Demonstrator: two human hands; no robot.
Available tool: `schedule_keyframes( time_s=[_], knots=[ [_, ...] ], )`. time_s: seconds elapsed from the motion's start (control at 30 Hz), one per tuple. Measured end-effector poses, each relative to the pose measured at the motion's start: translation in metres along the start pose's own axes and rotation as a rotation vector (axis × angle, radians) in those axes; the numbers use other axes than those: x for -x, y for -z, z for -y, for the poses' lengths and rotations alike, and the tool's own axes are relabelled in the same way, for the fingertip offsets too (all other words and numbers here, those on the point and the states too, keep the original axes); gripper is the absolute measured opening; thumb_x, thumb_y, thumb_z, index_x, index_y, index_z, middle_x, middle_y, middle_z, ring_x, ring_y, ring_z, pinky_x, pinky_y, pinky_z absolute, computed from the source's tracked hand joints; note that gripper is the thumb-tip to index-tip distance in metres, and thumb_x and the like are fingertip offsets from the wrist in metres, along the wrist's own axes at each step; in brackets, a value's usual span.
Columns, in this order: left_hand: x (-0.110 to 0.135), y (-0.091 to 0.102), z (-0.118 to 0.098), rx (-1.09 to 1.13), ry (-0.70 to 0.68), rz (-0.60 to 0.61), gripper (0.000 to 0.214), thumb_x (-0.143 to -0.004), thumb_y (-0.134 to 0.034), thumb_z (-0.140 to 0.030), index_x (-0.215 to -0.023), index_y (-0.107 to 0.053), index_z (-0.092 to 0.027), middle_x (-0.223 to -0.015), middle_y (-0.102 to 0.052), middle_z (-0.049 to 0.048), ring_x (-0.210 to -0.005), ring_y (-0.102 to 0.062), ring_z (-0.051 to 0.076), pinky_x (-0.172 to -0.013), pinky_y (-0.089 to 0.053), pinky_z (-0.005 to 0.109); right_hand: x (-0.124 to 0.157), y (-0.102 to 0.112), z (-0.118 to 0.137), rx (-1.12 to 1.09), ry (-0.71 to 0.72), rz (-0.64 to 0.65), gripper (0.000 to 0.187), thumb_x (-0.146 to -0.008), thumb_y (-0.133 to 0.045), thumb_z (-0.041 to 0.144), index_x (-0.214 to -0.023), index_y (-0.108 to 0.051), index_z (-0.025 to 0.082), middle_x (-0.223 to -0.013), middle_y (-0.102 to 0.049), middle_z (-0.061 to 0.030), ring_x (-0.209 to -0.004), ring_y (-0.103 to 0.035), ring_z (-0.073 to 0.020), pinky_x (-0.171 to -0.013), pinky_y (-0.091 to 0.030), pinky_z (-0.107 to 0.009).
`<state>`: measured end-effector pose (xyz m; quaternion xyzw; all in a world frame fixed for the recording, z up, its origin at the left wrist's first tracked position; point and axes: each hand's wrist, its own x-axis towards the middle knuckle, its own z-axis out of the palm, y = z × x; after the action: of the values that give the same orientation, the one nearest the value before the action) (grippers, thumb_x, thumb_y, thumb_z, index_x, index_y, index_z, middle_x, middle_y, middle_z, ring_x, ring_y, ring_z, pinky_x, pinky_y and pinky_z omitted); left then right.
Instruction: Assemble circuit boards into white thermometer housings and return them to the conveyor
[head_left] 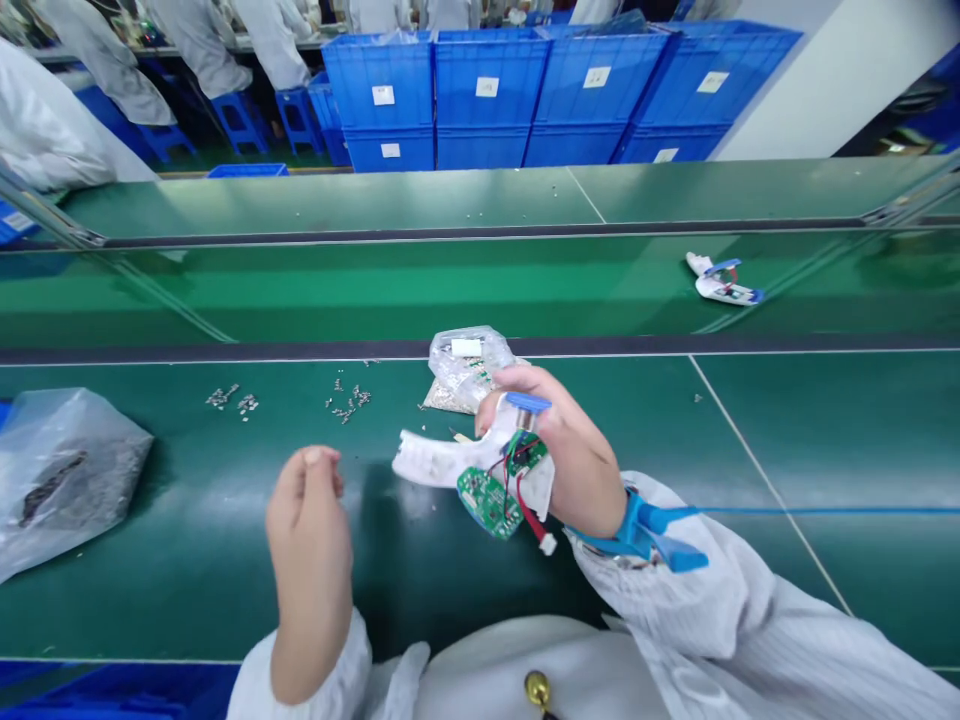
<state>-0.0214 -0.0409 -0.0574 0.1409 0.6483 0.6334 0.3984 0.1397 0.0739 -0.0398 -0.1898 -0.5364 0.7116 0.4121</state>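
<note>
My right hand [574, 450] grips a white plastic device housing [431, 458] over the middle of the bench. Out of the housing hang green circuit boards [491, 502], thin wires and a red lead with a white connector [548, 544]. A blue piece [528, 402] sits at its top edge. To the left, apart from the housing, my left hand [309, 520] is raised with thumb and fingers pinched; whatever may be between them is too small to make out. Small metal parts [351, 402] lie scattered beyond it. Behind the housing rests a clear bag [471, 362] of small parts.
A larger plastic bag [75, 470] lies at the left. Another partly opened white-and-blue device [724, 280] is on the green strip beyond the bench. A blue strap [645, 535] with a cord circles my right wrist. Blue crates [487, 85] and seated people in white stand farther back.
</note>
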Motion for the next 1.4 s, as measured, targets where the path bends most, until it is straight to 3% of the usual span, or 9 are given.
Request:
schedule_keyframes(
  time_s=[0.1, 0.2, 0.27, 0.5, 0.67, 0.8, 0.9, 1.1, 1.4],
  knots=[
    [0.019, -0.020, 0.006, 0.007, 0.121, 0.189, 0.021, -0.077, -0.058, -0.037, -0.072, -0.065, -0.018, -0.056, -0.060, -0.0006, -0.051, -0.055, 0.013, -0.049, -0.042, 0.023, 0.005, 0.000, 0.004, 0.382, 0.324, -0.007, 0.033, -0.093, -0.039, 0.043, -0.120, -0.045, 0.026, -0.094, -0.056, -0.0060, -0.081, -0.055, -0.0184, -0.073, -0.045, -0.034],
    [0.034, -0.039, 0.006, 0.086, 0.272, 0.436, 0.023, -0.075, -0.061, -0.032, -0.077, -0.072, -0.012, -0.074, -0.071, 0.0114, -0.063, -0.064, 0.021, -0.059, -0.050, 0.030, 0.008, 0.000, 0.005, 0.630, 0.572, 0.125, 0.036, -0.092, -0.038, 0.041, -0.126, -0.041, 0.027, -0.096, -0.054, -0.0073, -0.084, -0.054, -0.0202, -0.076, -0.046, -0.037],
    [0.036, -0.044, 0.005, 0.216, 0.287, 0.475, 0.022, -0.078, -0.061, -0.031, -0.085, -0.073, -0.013, -0.083, -0.072, 0.0112, -0.073, -0.066, 0.020, -0.068, -0.051, 0.029, 0.008, 0.001, 0.006, 0.665, 0.637, 0.170, 0.038, -0.092, -0.036, 0.040, -0.127, -0.039, 0.028, -0.093, -0.052, -0.0072, -0.082, -0.053, -0.0206, -0.075, -0.047, -0.038],
    [0.028, -0.043, 0.002, 0.542, 0.342, 0.534, 0.012, -0.078, -0.068, -0.029, -0.084, -0.069, -0.018, -0.082, -0.073, 0.0042, -0.071, -0.067, 0.015, -0.069, -0.053, 0.026, 0.006, 0.003, 0.009, 0.639, 0.612, 0.180, 0.038, -0.092, -0.037, 0.039, -0.127, -0.041, 0.025, -0.091, -0.052, -0.0072, -0.082, -0.052, -0.0201, -0.073, -0.046, -0.036],
    [0.026, -0.042, -0.002, 0.451, 0.241, 0.495, 0.021, -0.068, -0.078, -0.025, -0.084, -0.067, -0.017, -0.072, -0.068, 0.0012, -0.063, -0.061, 0.009, -0.061, -0.048, 0.017, 0.009, 0.002, 0.014, 0.722, 0.560, 0.183, 0.034, -0.093, -0.035, 0.041, -0.121, -0.043, 0.024, -0.092, -0.054, -0.0072, -0.083, -0.053, -0.0197, -0.075, -0.046, -0.035],
    [0.029, -0.034, -0.008, 0.349, 0.045, 0.375, 0.037, -0.063, -0.082, -0.022, -0.097, -0.068, -0.022, -0.080, -0.068, 0.0005, -0.067, -0.060, 0.008, -0.060, -0.047, 0.015, 0.006, 0.002, 0.015, 0.737, 0.142, 0.153, 0.034, -0.094, -0.035, 0.037, -0.120, -0.047, 0.019, -0.091, -0.061, -0.0067, -0.079, -0.059, -0.0176, -0.073, -0.048, -0.032],
    [0.034, -0.029, -0.014, 0.310, 0.041, 0.355, 0.047, -0.061, -0.082, -0.029, -0.105, -0.067, -0.027, -0.087, -0.068, 0.0028, -0.070, -0.062, 0.013, -0.062, -0.050, 0.021, 0.001, 0.002, 0.014, 0.696, -0.145, 0.237, 0.036, -0.093, -0.039, 0.034, -0.123, -0.049, 0.017, -0.095, -0.065, -0.0072, -0.083, -0.063, -0.0181, -0.077, -0.050, -0.033],
    [0.038, -0.032, -0.016, 0.353, 0.116, 0.363, 0.037, -0.062, -0.081, -0.034, -0.096, -0.070, -0.025, -0.081, -0.066, 0.0022, -0.069, -0.061, 0.014, -0.061, -0.051, 0.022, 0.005, 0.001, 0.022, 0.643, 0.249, 0.340, 0.020, -0.087, -0.052, 0.026, -0.100, -0.065, 0.019, -0.118, -0.059, -0.0118, -0.110, -0.056, -0.0190, -0.093, -0.045, -0.033],
    [0.039, -0.040, -0.020, 0.380, 0.120, 0.282, 0.034, -0.061, -0.082, -0.036, -0.090, -0.071, -0.022, -0.071, -0.064, 0.0001, -0.062, -0.058, 0.009, -0.057, -0.048, 0.016, 0.008, -0.005, 0.020, 0.851, 0.427, 0.282, 0.009, -0.078, -0.060, 0.023, -0.077, -0.070, 0.023, -0.105, -0.062, -0.0066, -0.109, -0.054, -0.0219, -0.100, -0.038, -0.044]
  ],
)
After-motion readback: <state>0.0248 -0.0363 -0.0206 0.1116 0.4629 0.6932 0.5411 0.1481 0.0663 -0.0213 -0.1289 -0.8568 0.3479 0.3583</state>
